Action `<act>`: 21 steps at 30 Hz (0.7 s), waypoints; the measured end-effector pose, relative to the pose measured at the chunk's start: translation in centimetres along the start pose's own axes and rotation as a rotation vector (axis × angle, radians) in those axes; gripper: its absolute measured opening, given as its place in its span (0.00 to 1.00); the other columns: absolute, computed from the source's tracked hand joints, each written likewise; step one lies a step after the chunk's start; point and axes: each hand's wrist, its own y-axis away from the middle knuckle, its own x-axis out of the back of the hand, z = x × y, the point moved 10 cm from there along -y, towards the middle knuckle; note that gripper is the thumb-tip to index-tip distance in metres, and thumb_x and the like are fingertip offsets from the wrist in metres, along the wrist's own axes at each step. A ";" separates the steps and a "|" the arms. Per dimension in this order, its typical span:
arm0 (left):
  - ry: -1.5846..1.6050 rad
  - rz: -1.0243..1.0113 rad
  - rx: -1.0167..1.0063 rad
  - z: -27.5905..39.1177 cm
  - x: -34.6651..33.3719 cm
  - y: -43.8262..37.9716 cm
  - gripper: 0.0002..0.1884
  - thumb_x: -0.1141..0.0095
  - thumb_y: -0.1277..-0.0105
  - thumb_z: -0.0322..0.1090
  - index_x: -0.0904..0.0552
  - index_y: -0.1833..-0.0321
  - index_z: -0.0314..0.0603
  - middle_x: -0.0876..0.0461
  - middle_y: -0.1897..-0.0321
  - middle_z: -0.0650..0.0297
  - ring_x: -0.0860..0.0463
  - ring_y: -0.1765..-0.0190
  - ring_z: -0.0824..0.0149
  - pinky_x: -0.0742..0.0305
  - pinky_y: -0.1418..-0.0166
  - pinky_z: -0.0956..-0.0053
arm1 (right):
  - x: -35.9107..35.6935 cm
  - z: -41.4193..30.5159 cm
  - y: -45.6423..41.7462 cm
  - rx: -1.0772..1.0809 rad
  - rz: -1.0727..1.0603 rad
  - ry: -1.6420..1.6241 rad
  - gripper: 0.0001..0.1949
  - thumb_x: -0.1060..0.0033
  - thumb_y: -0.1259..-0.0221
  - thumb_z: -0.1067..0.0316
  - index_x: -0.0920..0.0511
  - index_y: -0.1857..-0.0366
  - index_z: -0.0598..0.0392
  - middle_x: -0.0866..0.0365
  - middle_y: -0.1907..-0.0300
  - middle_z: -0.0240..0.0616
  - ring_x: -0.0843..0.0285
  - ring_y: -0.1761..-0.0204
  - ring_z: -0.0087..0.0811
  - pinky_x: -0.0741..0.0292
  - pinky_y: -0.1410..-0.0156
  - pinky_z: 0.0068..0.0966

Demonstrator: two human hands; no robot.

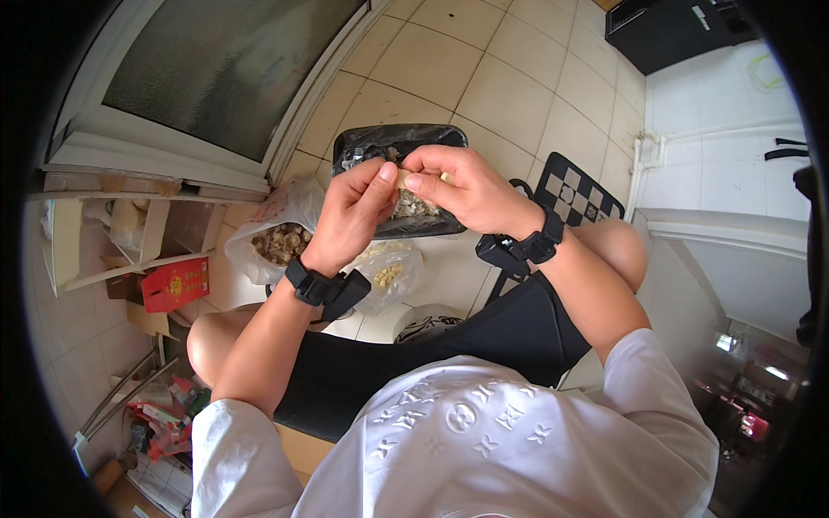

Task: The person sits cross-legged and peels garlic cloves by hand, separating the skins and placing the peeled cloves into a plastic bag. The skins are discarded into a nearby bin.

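Note:
A small pale piece, perhaps a garlic clove (403, 179), is pinched between the thumbs and fingers of both my hands. My left hand (358, 210) holds it from one side and my right hand (463, 188) from the other. Another pale piece (446, 177) shows among my right fingers. Beneath my hands stands a black bin (460, 139) lined with plastic, with papery scraps (409, 206) inside. By my left wrist, an open plastic bag (241, 259) holds brownish lumps (282, 243). Below my hands, a clear bag (405, 275) contains pale pieces (387, 275).
A patterned black mat (576, 191) lies on the tiled floor (447, 65) to the right. At left are a shelf (146, 259) and a red box (178, 285). A framed glass door (214, 78) stands at upper left, a black box (673, 32) at upper right.

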 end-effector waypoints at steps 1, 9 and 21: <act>0.072 -0.010 0.017 -0.3 -0.2 0.0 0.18 0.53 0.16 0.44 0.25 0.66 0.41 0.33 0.76 0.74 0.40 0.73 0.80 0.44 0.71 0.80 | -0.1 -0.3 0.0 0.006 -0.016 -0.029 0.13 0.42 0.22 0.61 0.20 0.54 0.63 0.18 0.65 0.32 0.26 0.62 0.20 0.25 0.54 0.24; 0.356 -0.047 0.119 -1.6 -0.7 0.4 0.18 0.54 0.16 0.44 0.25 0.66 0.44 0.38 0.77 0.75 0.41 0.76 0.80 0.48 0.73 0.81 | -0.4 -1.2 0.1 0.042 -0.025 -0.013 0.12 0.44 0.21 0.62 0.20 0.54 0.63 0.17 0.62 0.31 0.25 0.60 0.18 0.25 0.53 0.22; 0.152 0.180 0.093 -1.9 0.3 0.3 0.17 0.51 0.17 0.40 0.28 0.67 0.43 0.36 0.76 0.76 0.39 0.75 0.81 0.45 0.73 0.81 | 0.8 -1.1 0.1 0.123 0.212 0.272 0.10 0.39 0.24 0.63 0.18 0.57 0.60 0.21 0.69 0.28 0.28 0.66 0.17 0.27 0.58 0.21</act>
